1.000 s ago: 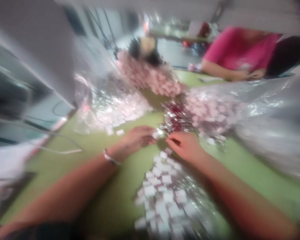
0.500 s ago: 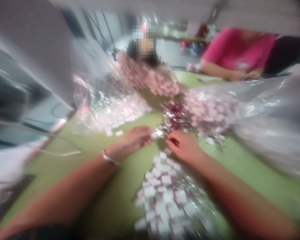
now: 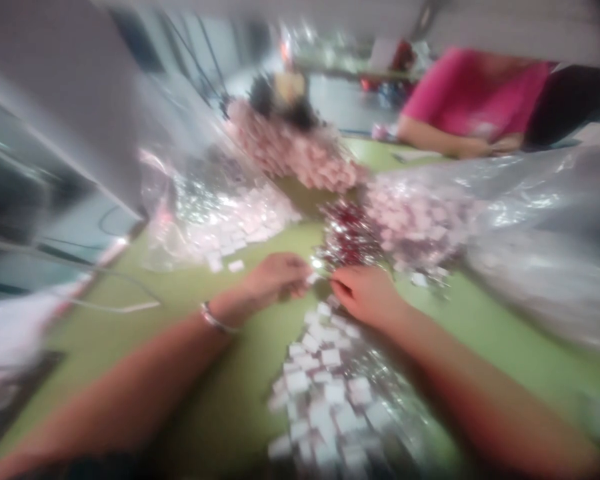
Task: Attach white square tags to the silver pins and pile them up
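Note:
My left hand (image 3: 279, 275), with a band on its wrist, pinches a small white piece (image 3: 313, 277) at its fingertips over the green table. My right hand (image 3: 364, 291) faces it from the right, thumb and fingers closed. Whatever those fingers grip is too blurred to make out. Below the hands lies a heap of small white square pieces (image 3: 330, 387), with shiny clear strands or film along its right side. Just beyond my right hand is a pile of red and silvery glittering things (image 3: 351, 233).
Pink and white pieces (image 3: 425, 213) spill from a large clear plastic bag (image 3: 540, 260) at right. Another clear bag (image 3: 163, 200) with pale pieces sits at left. A bundle of pink items (image 3: 300, 150) lies behind. Across the table (image 3: 220, 387) sits a person in a pink top (image 3: 480, 93).
My right hand has shifted slightly left, narrowing the gap to my left hand. The white piece at my left fingertips sits a little lower. The heaps look the same.

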Motion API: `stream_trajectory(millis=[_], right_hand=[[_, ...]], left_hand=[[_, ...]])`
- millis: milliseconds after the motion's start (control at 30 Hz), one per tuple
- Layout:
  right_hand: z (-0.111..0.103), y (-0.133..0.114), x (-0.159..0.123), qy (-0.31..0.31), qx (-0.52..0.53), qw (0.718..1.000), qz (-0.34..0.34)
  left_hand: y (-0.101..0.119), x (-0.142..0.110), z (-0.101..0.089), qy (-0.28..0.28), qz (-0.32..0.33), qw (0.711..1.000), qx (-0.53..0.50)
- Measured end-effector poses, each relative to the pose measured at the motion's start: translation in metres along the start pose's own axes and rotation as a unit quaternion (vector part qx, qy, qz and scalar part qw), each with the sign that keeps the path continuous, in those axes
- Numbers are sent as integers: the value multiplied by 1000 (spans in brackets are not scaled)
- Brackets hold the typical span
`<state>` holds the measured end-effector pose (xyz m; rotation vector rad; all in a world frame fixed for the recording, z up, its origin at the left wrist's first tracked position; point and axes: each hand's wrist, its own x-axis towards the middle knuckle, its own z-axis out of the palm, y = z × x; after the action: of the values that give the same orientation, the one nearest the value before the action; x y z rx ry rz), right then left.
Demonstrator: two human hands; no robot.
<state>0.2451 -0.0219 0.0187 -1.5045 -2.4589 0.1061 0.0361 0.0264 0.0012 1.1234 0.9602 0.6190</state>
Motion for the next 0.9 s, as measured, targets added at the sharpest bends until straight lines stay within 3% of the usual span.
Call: stream_trajectory(millis=[233, 467, 733, 900], right_hand=[[0, -9, -1, -58, -45, 996, 54], [-1, -12, 4, -115, -80, 990, 0], [5, -2, 1, -86, 24, 996, -30], [-2, 6, 2, -59, 215, 973, -56]], left_hand=[[-5, -1, 2, -24, 27, 994, 107], [-10, 0, 1, -51, 4, 992, 115], [-10, -2, 1, -92, -16, 993, 72], [2, -5, -1, -164, -12, 985, 46]])
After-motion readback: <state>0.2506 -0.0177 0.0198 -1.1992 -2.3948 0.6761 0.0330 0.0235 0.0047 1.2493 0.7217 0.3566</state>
